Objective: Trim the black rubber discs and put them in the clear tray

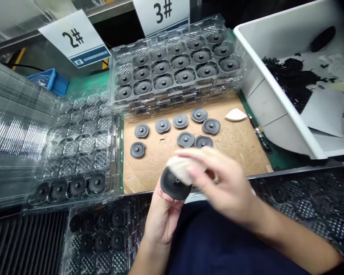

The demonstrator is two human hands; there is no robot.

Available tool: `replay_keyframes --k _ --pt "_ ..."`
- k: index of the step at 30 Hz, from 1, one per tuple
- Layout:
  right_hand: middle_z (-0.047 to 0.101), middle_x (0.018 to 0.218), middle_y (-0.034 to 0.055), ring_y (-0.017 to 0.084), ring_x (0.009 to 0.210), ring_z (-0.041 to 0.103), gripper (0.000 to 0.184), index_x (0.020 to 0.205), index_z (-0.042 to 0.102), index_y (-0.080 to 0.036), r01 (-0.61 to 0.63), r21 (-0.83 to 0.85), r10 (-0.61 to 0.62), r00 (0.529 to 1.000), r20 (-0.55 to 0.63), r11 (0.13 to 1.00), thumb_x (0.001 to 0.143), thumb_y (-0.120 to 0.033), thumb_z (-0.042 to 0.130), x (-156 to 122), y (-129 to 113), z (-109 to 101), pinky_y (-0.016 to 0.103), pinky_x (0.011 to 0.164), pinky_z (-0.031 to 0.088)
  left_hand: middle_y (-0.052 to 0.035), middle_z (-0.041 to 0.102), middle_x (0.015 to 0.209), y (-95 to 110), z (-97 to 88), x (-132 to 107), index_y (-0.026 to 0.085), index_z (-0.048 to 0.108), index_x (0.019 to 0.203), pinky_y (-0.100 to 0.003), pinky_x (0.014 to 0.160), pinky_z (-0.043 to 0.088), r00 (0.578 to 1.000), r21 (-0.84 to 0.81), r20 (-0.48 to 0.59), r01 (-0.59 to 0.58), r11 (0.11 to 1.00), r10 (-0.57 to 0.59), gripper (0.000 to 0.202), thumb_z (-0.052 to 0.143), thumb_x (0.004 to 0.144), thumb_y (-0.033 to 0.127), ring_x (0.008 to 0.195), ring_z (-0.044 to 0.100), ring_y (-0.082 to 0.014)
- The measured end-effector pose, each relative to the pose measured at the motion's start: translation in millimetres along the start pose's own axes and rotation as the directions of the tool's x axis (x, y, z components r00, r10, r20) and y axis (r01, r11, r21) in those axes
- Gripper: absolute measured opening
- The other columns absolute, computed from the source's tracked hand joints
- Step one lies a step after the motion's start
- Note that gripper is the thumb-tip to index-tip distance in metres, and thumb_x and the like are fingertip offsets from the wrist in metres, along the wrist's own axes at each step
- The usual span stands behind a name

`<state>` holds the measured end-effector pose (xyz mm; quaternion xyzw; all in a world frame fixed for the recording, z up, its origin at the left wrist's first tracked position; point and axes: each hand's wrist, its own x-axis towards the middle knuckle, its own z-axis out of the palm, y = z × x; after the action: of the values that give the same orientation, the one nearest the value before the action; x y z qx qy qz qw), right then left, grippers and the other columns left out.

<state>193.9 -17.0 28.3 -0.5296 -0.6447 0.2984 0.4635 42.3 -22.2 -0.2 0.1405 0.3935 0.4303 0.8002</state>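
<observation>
My left hand [166, 214] grips a black rubber disc [174, 188] from below, its round face with a small centre hub turned up towards me. Over that face, my right hand [220, 175] is closed on a white cloth pad [182, 168], which lies across the disc's upper part; motion blurs the pad and fingers. Beyond my hands, several similar discs [185, 139] lie apart on a cardboard sheet [151, 168]. Another white pad [235, 114], folded to a pointed shape, rests at the cardboard's right side.
A stack of clear trays [177, 89] filled with discs stands at the back. At left, another clear tray [83, 126] has discs in its front row. A white bin [281, 99] with black scraps is at right, beside a black pen [259, 133]. More trays [100, 252] sit lower down.
</observation>
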Motion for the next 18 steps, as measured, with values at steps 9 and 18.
replay_keyframes --k 9,18 --pt "0.068 0.092 0.008 0.017 0.079 0.06 0.026 0.105 0.062 -0.008 0.146 -0.084 -0.131 0.979 0.155 0.986 0.09 -0.013 0.041 10.4 -16.1 11.4 0.03 0.072 0.042 -0.0018 0.07 0.093 -1.6 0.6 0.9 0.023 0.063 0.108 -0.03 0.089 0.051 0.996 0.102 -0.088 0.038 0.994 -0.029 0.051 0.079 0.061 0.035 0.099 0.063 -0.0216" --pt "0.066 0.084 0.0017 0.012 0.07 0.054 0.022 0.104 0.063 -0.014 0.074 -0.194 -0.026 0.97 0.241 0.978 0.089 -0.012 0.046 -9.8 -8.2 -21.2 0.026 0.066 0.036 -0.0036 0.062 0.122 3.8 -10.7 -1.8 0.027 0.057 0.118 -0.023 0.092 0.046 0.997 0.084 0.025 0.071 0.994 -0.073 0.067 0.082 0.056 0.036 0.112 0.056 -0.0206"
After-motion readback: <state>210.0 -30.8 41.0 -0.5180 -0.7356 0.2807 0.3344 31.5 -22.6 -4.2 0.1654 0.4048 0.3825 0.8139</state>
